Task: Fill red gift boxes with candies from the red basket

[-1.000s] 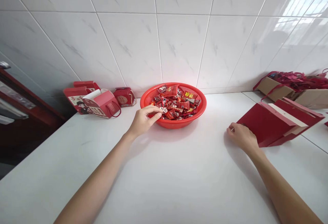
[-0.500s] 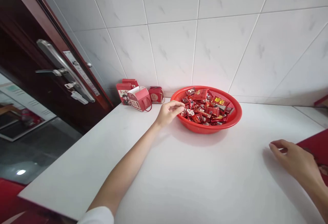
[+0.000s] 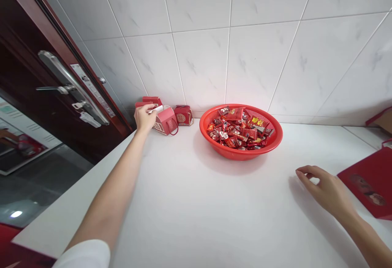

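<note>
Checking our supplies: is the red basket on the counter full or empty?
Full: the red mesh basket holds a heap of red-wrapped sweets covering its bottom.

Left hand far forward, arm near straight, fingers curled over and pointing right; grip unclear from this view. Left forearm bare, white sleeve at bottom edge of view. Right hand low, palm down, fingers loosely curled, half open, nothing in it. Right forearm bare, angled in from lower right corner. Hands well apart.
</note>
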### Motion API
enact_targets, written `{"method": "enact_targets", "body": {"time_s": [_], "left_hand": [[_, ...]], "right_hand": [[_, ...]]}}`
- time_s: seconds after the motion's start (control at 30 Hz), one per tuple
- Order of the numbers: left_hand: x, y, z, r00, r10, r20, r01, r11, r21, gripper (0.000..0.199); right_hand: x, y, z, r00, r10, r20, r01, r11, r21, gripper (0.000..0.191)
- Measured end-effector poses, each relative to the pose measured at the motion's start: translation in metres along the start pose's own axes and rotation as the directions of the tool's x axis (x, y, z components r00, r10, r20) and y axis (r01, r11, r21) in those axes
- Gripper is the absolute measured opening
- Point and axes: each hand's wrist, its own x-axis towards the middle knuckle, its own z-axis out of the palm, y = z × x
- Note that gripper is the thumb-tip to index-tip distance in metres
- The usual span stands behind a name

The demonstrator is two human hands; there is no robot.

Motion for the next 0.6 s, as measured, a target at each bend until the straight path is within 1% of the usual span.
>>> {"method": "enact_targets", "body": {"time_s": [0.07,0.13,0.2,0.23,0.3,0.37,0.43,0.5,0.57,0.6], "left_hand": [[0.009,-0.006,0.000,0.995,0.039,0.096,-0.048,0.994,0.099,0.017],[0.013,-0.008,0.003,0.983,0.023,0.184,-0.057,0.982,0.179,0.012],[0.013,-0.007,0.006,0.975,-0.016,0.223,-0.037,0.972,0.231,0.007],[0.012,-0.005,0.007,0.974,-0.016,0.227,-0.041,0.969,0.244,0.007],[0.010,0.001,0.003,0.971,0.041,0.235,-0.103,0.961,0.258,0.012],[0.005,0.010,-0.006,0.956,0.138,0.259,-0.211,0.937,0.279,0.014],[-0.003,0.022,-0.021,0.927,0.218,0.306,-0.308,0.907,0.287,0.010],[-0.017,0.036,-0.039,0.889,0.245,0.387,-0.362,0.893,0.267,0.010],[-0.035,0.052,-0.057,0.851,0.262,0.456,-0.386,0.900,0.204,0.015],[-0.045,0.061,-0.065,0.823,0.292,0.488,-0.415,0.895,0.164,0.017]], "right_hand": [[0.000,-0.005,0.000,1.000,0.000,0.015,-0.001,1.000,0.004,0.032],[0.000,-0.009,0.000,1.000,0.004,0.022,-0.004,1.000,0.008,0.034],[-0.001,-0.010,0.000,1.000,0.005,0.028,-0.005,1.000,0.010,0.034],[-0.001,-0.009,0.000,0.999,-0.001,0.033,0.000,1.000,0.010,0.034],[-0.002,-0.007,0.000,0.999,-0.019,0.036,0.018,1.000,0.011,0.033],[-0.003,-0.006,0.001,0.999,-0.031,0.030,0.031,0.999,0.012,0.033],[-0.004,-0.006,0.001,0.999,-0.031,0.024,0.031,0.999,0.014,0.032],[-0.005,-0.007,0.001,0.999,-0.029,0.020,0.029,0.999,0.017,0.033],[-0.005,-0.009,0.001,0.999,-0.030,0.018,0.030,0.999,0.026,0.033],[-0.005,-0.010,0.001,0.999,-0.033,0.017,0.032,0.999,0.034,0.033]]}}
